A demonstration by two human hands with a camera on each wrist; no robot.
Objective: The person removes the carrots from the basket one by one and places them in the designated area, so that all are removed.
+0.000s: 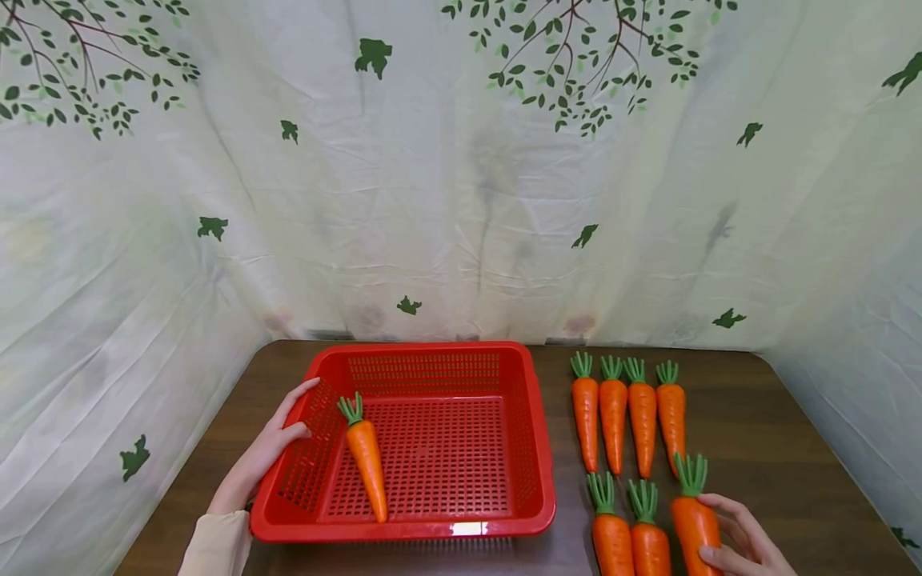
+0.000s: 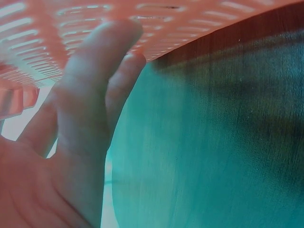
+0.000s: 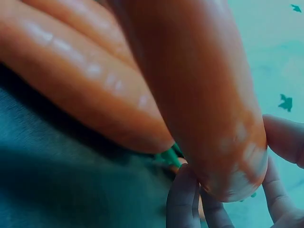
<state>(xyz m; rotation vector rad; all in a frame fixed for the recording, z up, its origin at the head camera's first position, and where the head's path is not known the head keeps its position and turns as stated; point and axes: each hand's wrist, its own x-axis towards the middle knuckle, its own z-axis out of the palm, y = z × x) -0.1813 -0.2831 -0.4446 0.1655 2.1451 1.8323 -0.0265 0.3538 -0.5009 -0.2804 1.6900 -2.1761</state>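
Note:
At the left of the head view stands a red plastic basket with slotted walls and one orange carrot inside, its green top toward the back. My left hand holds the basket's left rim; in the left wrist view its fingers lie against the slotted outer wall. My right hand grips another carrot by its thick orange body, between thumb and fingers. The right wrist view has this carrot large in front, raised beside other carrots.
Several carrots lie side by side in a back row on the dark wooden table, right of the basket. Two more carrots lie in front of them. A pale cloth with leaf prints hangs around the table's back and sides.

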